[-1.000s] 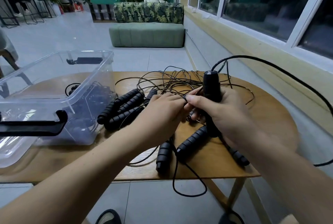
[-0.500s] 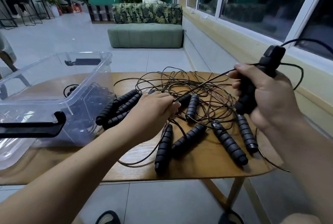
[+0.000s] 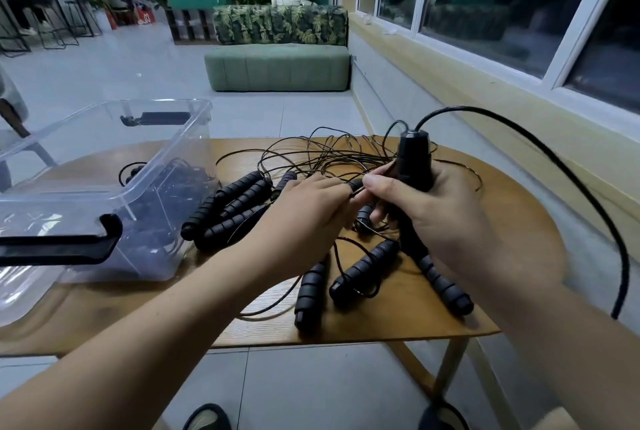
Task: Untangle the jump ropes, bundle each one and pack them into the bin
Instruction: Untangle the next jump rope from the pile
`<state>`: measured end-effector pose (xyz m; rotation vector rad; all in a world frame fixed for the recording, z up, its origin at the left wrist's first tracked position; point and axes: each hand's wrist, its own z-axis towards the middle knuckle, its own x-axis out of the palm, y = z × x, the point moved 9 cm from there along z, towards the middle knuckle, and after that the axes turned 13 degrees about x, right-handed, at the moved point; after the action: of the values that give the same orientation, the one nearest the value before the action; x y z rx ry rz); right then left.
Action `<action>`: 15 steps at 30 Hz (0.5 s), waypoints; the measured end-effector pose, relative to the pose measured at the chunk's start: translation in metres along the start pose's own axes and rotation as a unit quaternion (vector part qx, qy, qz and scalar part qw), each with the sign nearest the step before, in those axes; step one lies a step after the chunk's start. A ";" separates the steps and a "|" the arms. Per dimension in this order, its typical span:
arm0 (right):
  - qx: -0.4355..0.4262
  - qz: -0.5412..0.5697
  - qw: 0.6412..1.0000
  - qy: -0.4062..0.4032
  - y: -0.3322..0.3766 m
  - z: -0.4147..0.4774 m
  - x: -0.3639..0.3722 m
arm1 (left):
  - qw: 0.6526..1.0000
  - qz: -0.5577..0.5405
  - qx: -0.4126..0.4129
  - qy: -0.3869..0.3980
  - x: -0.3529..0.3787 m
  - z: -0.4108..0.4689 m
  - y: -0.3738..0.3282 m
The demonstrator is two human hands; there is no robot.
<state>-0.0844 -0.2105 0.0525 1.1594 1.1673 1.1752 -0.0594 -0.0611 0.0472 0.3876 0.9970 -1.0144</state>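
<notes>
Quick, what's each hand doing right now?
Left hand: fingers curled, what it holds cannot be told.
Right hand: grips a jump rope handle.

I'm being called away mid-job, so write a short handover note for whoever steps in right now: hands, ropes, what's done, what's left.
Right-hand grip holds one black handle upright over the table; its cord arcs off to the right.
Left-hand grip has its fingers curled at the right thumb; what they pinch is hidden.
Loose handles and tangled cords lie on the table.
Done: the clear bin at left holds some dark ropes.
Left: free this rope, bundle it, pack it, then do the rest.
</notes>
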 end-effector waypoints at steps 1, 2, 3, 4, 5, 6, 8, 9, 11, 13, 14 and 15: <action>0.001 0.019 1.000 -0.011 0.003 0.000 -0.004 | 1.000 -0.003 -0.002 -0.001 0.000 -0.001 0.003; 0.003 0.041 0.999 -0.030 0.006 0.001 -0.012 | 1.000 -0.005 -0.005 0.002 0.001 -0.002 0.006; 0.003 0.062 0.996 -0.058 0.010 0.002 -0.024 | 1.000 -0.004 -0.011 0.009 0.002 -0.004 0.010; 0.002 0.085 0.992 -0.088 0.014 0.003 -0.037 | 1.000 -0.004 -0.019 0.015 0.003 -0.005 0.014; 0.001 0.110 0.987 -0.113 0.017 0.005 -0.052 | 1.000 -0.006 -0.026 0.016 0.003 -0.007 0.019; 0.001 0.131 0.983 -0.128 0.019 0.006 -0.063 | 0.999 -0.009 -0.032 0.010 0.002 -0.008 0.023; 0.001 0.143 0.981 -0.133 0.019 0.007 -0.071 | 0.999 -0.009 -0.036 -0.006 -0.002 -0.009 0.028; 0.001 0.142 0.982 -0.128 0.018 0.007 -0.070 | 0.999 -0.007 -0.035 -0.007 -0.002 -0.009 0.029; 0.003 0.137 0.985 -0.109 0.015 0.005 -0.061 | 0.999 -0.007 -0.031 0.000 -0.002 -0.010 0.026; 0.011 0.131 0.989 -0.075 0.012 0.003 -0.046 | 1.000 -0.007 -0.030 0.004 -0.002 -0.010 0.020; 0.016 0.125 0.991 -0.053 0.010 0.002 -0.037 | 1.000 -0.006 -0.028 0.005 -0.003 -0.009 0.018; 0.022 0.113 0.993 -0.032 0.007 0.002 -0.028 | 1.000 -0.003 -0.026 0.004 -0.004 -0.007 0.015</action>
<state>-0.0842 -0.2379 0.0609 1.3808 1.0370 1.2770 -0.0513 -0.0467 0.0439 0.3459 1.0312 -0.9911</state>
